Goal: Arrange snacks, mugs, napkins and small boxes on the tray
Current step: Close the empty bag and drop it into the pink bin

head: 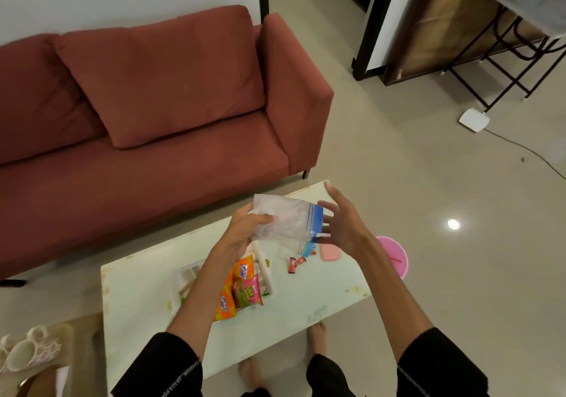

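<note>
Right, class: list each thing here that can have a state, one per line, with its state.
zip bag: held up above the table, clear, looks empty
left hand: grips the bag
right hand: open, fingers spread beside the bag's zip end
snack packets: sealed, lying on the tray
small candies: wrapped, loose on the table

Single view only: head-worn camera, wide-angle, looked forward and steeply down from standing height. Hands near lens at lower centre: left hand [245, 231], right hand [343, 222], both above white table [306, 286]. Own feet showed at bottom edge below table. Upper frame reached sofa [153, 105] at left and metal-legged stand [517, 44] at top right, farther off. Edges bowed by lens. No second view, so no shared ground.
</note>
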